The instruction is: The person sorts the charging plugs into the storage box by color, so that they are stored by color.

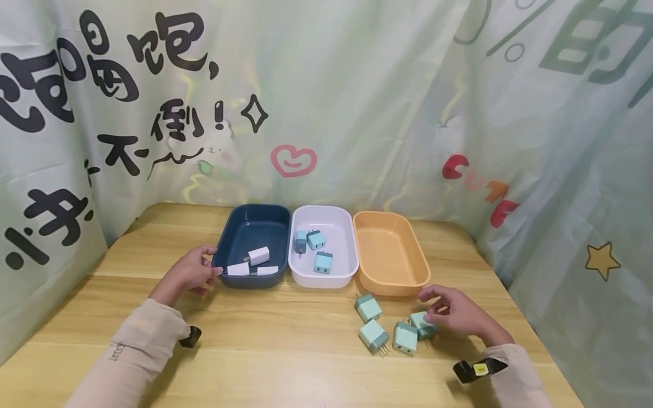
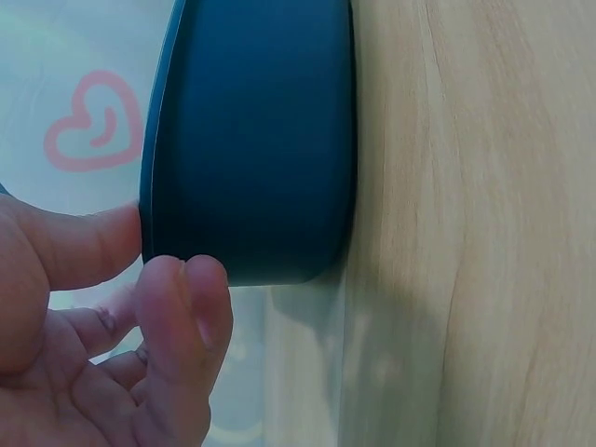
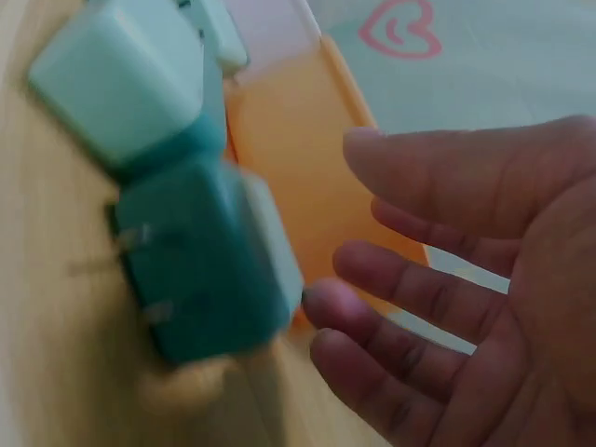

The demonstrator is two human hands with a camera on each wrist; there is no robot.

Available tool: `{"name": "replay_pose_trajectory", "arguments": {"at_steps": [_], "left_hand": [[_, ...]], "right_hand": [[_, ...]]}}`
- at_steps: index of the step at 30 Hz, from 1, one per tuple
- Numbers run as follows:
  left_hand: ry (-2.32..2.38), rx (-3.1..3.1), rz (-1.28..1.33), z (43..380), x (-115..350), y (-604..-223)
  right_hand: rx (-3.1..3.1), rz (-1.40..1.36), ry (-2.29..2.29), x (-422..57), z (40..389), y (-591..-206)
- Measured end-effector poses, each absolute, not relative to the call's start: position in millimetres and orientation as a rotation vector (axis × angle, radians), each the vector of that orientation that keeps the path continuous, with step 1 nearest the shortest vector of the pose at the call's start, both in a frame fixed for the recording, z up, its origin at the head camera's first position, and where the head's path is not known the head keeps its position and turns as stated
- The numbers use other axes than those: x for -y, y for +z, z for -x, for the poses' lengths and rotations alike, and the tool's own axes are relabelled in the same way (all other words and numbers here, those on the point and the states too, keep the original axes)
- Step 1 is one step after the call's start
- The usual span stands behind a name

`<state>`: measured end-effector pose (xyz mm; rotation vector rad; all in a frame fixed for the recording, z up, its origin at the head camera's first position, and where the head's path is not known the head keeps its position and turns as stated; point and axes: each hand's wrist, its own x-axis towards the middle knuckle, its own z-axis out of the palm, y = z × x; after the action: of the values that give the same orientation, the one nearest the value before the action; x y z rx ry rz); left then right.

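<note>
My left hand pinches the rim at the near left corner of a dark blue tray. In the left wrist view the thumb meets the rim and two fingertips lie against the outer wall. Three white plug chargers lie in this tray. Near the orange tray, my right hand hovers with fingers loosely bent and nothing between them. Just left of it, several mint-and-teal plug chargers rest on the wooden table; the nearest one is right at the fingertips in the right wrist view.
A white tray holding three mint-and-teal chargers stands between the blue and orange trays, all side by side. The wooden table extends around them. A printed curtain hangs behind and at both sides.
</note>
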<state>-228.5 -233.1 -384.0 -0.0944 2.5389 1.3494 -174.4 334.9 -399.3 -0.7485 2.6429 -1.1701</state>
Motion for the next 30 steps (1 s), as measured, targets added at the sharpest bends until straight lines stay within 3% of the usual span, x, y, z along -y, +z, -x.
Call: {"name": "replay_pose_trajectory", "arguments": {"at_steps": [30], "left_hand": [[1.331, -2.536, 0.12, 230.1, 231.1, -383.8]], "right_hand": [[-2.45, 0.569, -1.081, -345.8, 179.7, -409.8]]}}
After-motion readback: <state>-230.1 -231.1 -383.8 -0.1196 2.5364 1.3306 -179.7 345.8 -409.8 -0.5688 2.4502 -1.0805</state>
